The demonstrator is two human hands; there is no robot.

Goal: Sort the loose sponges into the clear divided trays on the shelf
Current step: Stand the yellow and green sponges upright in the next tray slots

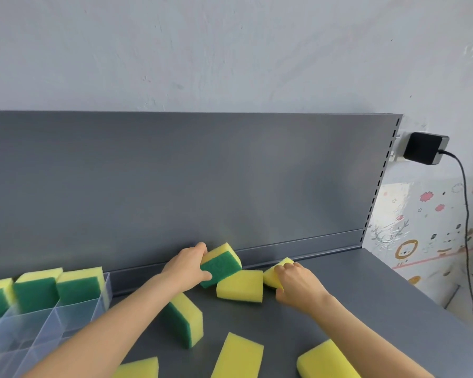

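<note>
My left hand (187, 264) grips a yellow sponge with a green scouring face (221, 264), tilted up near the back of the grey shelf (366, 290). My right hand (298, 282) holds another yellow sponge (273, 274) just to the right. Between them a yellow sponge (241, 285) lies flat. More loose sponges sit nearer me: one on its edge (186, 319), and others at the bottom (239, 356), (325, 361), (139, 368). The clear divided tray (74, 313) at the left holds three upright sponges (79, 286) in its back row.
The shelf's grey back panel (202, 181) rises behind the sponges. A black power adapter (425, 152) with a hanging cable is plugged into the wall at the right. The shelf's right edge drops off toward a patterned floor mat (426, 236).
</note>
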